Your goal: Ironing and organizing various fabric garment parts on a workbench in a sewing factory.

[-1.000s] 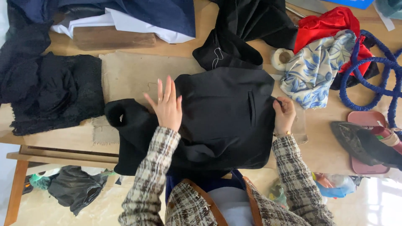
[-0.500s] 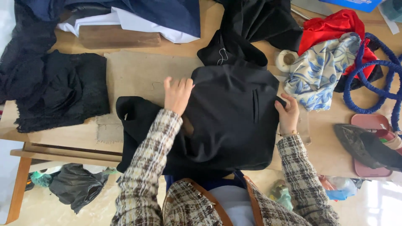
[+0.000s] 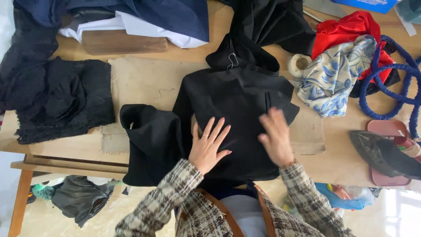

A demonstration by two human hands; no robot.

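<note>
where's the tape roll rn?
Head view, upper right of the table: the tape roll sits between the black garment and the blue-and-white floral cloth, below the red fabric.

- The garment [image 3: 232, 114] lies mid-bench [image 3: 333, 162], partly over a cloth mat [image 3: 144, 81].
- Both hands rest flat on it: left hand [image 3: 209, 147] near its middle, right hand [image 3: 276, 138] just beside, toward its right edge.
- A lace piece [image 3: 57, 98] lies to the left.
- A tape roll [image 3: 299, 64] and a patterned cloth [image 3: 335, 77] lie to the right.
- Farther right, what may be a sandal [image 3: 386, 153] sits at the bench edge.
</note>
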